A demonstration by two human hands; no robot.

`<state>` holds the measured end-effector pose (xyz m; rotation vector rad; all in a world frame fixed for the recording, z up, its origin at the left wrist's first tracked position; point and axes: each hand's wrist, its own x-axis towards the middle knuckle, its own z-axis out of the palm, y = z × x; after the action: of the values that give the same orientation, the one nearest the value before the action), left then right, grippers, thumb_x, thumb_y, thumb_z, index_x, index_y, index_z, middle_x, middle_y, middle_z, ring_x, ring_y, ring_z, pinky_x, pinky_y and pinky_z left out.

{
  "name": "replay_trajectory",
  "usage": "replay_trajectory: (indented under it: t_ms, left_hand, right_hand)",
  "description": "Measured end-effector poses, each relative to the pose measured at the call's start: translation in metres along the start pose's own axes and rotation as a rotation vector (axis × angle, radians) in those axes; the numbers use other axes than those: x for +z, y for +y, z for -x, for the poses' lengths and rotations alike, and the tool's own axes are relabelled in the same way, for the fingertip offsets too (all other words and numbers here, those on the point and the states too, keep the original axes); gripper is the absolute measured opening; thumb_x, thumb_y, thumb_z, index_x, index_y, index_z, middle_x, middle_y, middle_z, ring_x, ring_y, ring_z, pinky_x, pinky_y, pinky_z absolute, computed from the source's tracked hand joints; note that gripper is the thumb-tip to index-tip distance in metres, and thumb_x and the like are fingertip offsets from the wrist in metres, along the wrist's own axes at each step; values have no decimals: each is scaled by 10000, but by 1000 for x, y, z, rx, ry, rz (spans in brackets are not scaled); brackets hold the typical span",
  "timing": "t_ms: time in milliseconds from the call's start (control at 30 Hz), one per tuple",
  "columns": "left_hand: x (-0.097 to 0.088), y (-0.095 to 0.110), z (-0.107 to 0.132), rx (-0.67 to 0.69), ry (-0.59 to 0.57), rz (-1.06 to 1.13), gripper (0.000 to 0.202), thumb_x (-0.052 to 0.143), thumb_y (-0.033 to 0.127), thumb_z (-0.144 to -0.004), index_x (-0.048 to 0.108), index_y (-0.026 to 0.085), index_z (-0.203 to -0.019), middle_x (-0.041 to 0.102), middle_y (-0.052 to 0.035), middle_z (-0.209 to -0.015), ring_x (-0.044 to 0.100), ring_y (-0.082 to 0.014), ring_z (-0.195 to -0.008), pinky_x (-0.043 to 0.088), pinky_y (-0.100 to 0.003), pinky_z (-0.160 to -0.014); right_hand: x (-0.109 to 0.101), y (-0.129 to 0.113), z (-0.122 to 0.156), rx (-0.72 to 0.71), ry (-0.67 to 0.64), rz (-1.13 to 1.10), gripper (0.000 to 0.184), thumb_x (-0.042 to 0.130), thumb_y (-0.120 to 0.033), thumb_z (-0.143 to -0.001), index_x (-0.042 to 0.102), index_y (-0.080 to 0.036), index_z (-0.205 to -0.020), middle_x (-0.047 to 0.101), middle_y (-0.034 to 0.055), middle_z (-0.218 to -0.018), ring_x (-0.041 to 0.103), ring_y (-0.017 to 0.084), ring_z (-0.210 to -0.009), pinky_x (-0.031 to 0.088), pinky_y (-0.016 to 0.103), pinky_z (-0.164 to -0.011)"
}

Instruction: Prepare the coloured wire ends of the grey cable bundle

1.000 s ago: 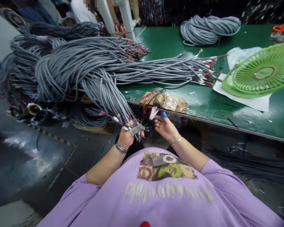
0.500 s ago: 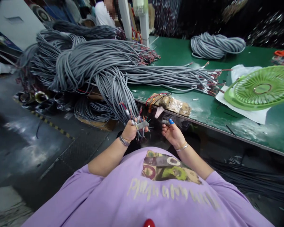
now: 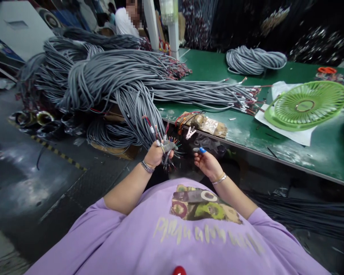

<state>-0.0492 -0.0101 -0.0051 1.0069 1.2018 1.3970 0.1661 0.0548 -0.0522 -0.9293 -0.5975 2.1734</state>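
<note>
Grey cables (image 3: 140, 114) hang over the table edge in a thick bundle, their stripped ends showing small coloured wires (image 3: 173, 140). My left hand (image 3: 154, 154) is closed around the ends of some of these cables, with a grey wrapping on its thumb. To the right, apart from the bundle, my right hand (image 3: 208, 165) has its fingers curled and its thumb against the index finger. A blue cover (image 3: 202, 150) is on that thumb. Something grey (image 3: 195, 150) shows at the index fingertip; whether it is a finger wrap or a held piece, I cannot tell.
On the green table (image 3: 275, 152) lie more cables (image 3: 200, 89), a coil (image 3: 255, 60), a green fan (image 3: 306, 105) and a taped block (image 3: 209, 125). A pale clip (image 3: 190, 133) is at the table's edge. A person in white (image 3: 126, 21) is at the back.
My left hand has shifted slightly left and turned, so more coloured wire ends show. My right hand has moved slightly left. The view has shifted a little.
</note>
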Motion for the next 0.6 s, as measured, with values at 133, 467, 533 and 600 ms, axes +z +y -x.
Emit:
replay_trajectory:
  t_ms: [133,467,533,600]
  left_hand:
    - [0,-2,1,-2,-41,-75,380,765,441,-719,634,126,-551,592,-25,-469,503,-87,-416,362,-224,-442]
    - [8,10,1,-49,-157,-291,436,767,495,-693,629,126,-505,589,-24,-465,480,-81,-417,372,-223,-456]
    - [8,10,1,-62,-174,-309,433,766,486,-698,628,125,-503,585,-21,-461,474,-78,-410,367,-218,-449]
    - [8,10,1,-66,-182,-324,427,763,481,-707,636,123,-511,588,-21,-467,472,-76,-410,366,-215,-443]
  right_hand:
    - [18,-6,5,-40,-147,161,318,750,-415,-730,716,-181,-943,682,31,-845,566,89,-640,482,202,-567]
    - [73,-2,-9,-187,-203,418,349,796,-433,-623,671,-156,-794,581,-28,-650,451,71,-567,343,211,-529]
    - [72,2,-11,-201,-162,394,337,802,-417,-599,643,-154,-738,582,-28,-636,456,75,-562,331,223,-536]
    - [70,4,-12,-213,-131,378,307,792,-394,-603,631,-154,-707,579,-30,-625,446,72,-551,326,230,-544]
